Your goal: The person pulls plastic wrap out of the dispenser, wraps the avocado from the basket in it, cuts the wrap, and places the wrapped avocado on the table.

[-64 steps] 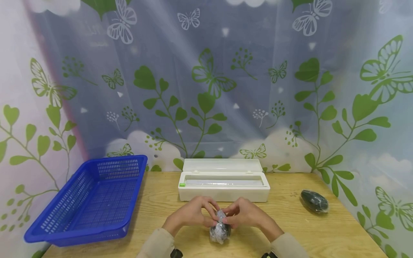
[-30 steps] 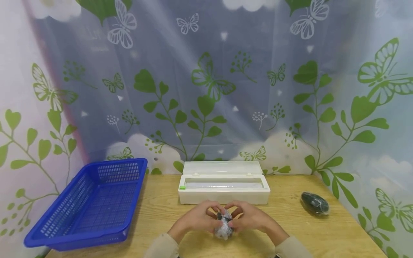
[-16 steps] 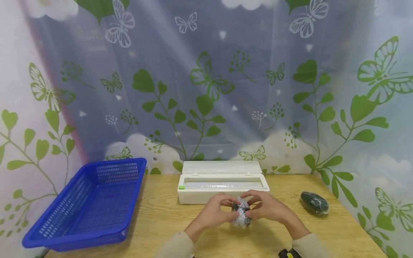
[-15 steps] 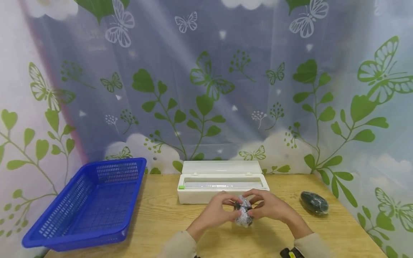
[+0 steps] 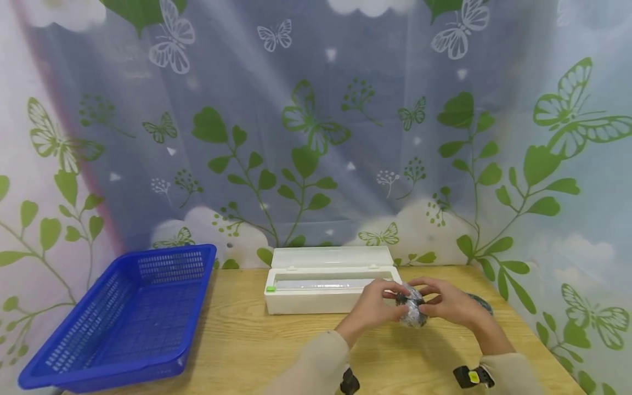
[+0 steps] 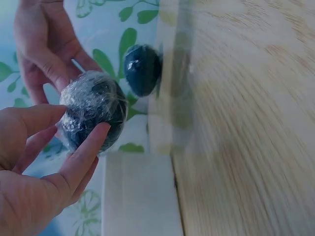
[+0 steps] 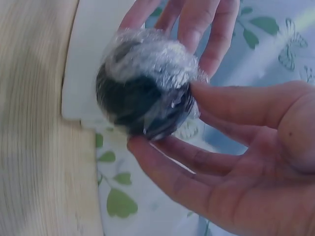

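A dark green, egg-shaped fruit that looks like an avocado [image 5: 412, 311], wrapped in crinkled cling film, is held above the table, right of centre. My left hand [image 5: 376, 306] grips it from the left with thumb and fingers. From the other side my right hand [image 5: 451, 303] holds it, thumb and fingertips on the film, as the right wrist view shows close up. Bunched film [image 7: 152, 59] covers one end; dark skin shows through below. A second wrapped avocado-like fruit [image 6: 142, 70] lies beyond, partly hidden behind the right hand in the head view.
Behind the hands stands a white cling film box [image 5: 316, 303] with its lid raised and a film roll inside. A blue plastic basket [image 5: 180, 343] sits at the left. The wooden table [image 5: 247, 351] meets a patterned curtain at the back.
Both hands have carried the wrapped fruit to the right and a little away from the person, off the table. The right hand now partly covers the second fruit. The view has shifted slightly right.
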`<state>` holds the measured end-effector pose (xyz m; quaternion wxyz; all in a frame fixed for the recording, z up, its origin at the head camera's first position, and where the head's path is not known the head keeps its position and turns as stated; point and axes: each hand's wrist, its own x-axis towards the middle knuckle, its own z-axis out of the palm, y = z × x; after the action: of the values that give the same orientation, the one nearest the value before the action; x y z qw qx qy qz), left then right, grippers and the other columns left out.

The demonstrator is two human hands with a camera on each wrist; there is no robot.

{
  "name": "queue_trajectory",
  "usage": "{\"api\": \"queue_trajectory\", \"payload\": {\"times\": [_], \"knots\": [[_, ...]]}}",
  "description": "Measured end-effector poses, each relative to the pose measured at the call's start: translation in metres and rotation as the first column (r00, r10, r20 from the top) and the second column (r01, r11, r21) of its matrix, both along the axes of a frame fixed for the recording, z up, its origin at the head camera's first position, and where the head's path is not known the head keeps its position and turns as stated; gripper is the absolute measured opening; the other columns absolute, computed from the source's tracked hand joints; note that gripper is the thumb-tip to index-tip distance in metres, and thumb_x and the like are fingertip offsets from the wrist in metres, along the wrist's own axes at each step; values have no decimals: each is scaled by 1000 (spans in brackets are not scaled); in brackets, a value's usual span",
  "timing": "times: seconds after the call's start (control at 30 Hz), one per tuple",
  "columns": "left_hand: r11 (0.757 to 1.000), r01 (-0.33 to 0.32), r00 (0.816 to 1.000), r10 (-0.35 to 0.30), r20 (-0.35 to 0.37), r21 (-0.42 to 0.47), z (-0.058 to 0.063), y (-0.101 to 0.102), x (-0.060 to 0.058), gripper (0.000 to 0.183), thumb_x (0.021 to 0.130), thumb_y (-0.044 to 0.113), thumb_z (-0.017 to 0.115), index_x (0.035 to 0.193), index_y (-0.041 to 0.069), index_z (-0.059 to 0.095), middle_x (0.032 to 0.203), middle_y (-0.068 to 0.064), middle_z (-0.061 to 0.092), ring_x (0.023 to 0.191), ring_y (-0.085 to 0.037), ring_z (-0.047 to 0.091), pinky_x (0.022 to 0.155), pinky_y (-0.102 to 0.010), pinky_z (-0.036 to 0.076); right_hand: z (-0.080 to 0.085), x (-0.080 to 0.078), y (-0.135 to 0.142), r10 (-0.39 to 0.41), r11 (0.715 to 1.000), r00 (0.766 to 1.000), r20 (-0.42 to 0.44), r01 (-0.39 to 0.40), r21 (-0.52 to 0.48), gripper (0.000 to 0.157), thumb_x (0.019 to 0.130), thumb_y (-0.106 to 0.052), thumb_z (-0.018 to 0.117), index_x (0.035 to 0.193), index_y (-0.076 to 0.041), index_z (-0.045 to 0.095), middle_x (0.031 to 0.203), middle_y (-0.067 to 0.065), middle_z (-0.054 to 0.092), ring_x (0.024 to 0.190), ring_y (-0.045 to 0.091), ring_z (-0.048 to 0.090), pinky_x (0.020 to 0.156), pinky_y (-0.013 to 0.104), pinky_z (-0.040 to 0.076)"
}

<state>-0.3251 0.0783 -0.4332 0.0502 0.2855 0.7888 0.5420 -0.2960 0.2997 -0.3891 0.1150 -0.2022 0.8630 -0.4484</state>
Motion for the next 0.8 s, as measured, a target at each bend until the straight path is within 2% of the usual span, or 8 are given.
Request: {"api": "queue_trajectory", "payload": {"times": [0.2, 0.27, 0.37, 0.5, 0.63, 0.8], "knots": [[999, -24, 990, 21, -143, -25, -8, 37, -7, 21, 93, 8, 74, 114, 8, 77, 125, -6, 67, 117, -18, 63, 98, -27, 57, -2, -2, 15, -118, 990, 992, -35, 120, 78, 54, 97, 5, 62, 148, 8, 43, 139, 45, 46, 120, 60, 57, 84, 48, 61], [999, -36, 988, 32, -152, -24, -10, 47, -8, 22, 93, 5, 74, 115, 7, 77, 125, -7, 70, 117, -19, 66, 98, -31, 58, -5, -4, 19, -142, 982, 987, -76, 150, 118, 53, 96, 8, 60, 146, 9, 45, 137, 45, 48, 120, 59, 57, 81, 44, 60], [997, -62, 989, 57, -140, -34, -13, 58, -10, 24, 91, 3, 74, 114, 7, 77, 124, -6, 73, 115, -22, 70, 96, -31, 60, -9, -8, 23, -175, 967, 976, -129, 195, 164, 51, 93, 10, 61, 143, 9, 48, 132, 44, 53, 118, 55, 59, 77, 40, 58], [995, -91, 990, 85, -111, -45, -18, 69, -12, 25, 89, 2, 76, 112, 8, 78, 123, -5, 74, 113, -24, 72, 91, -27, 60, -16, -12, 26, -222, 943, 962, -158, 253, 217, 49, 92, 9, 62, 140, 9, 51, 127, 42, 56, 111, 49, 63, 75, 41, 57], [993, -110, 991, 105, -81, -51, -23, 77, -13, 27, 87, 2, 78, 112, 9, 78, 126, -5, 74, 112, -27, 73, 88, -24, 59, -24, -16, 28, -260, 918, 953, -153, 293, 267, 49, 94, 7, 62, 141, 9, 50, 127, 42, 56, 109, 49, 63, 75, 42, 56], [990, -112, 993, 108, -46, -89, -29, 82, -11, 30, 88, 3, 78, 117, 11, 77, 130, -4, 72, 116, -27, 72, 89, -22, 58, -31, -18, 28, -291, 907, 949, -123, 314, 281, 50, 94, 7, 61, 142, 11, 48, 130, 44, 54, 111, 50, 63, 73, 39, 55]]}}
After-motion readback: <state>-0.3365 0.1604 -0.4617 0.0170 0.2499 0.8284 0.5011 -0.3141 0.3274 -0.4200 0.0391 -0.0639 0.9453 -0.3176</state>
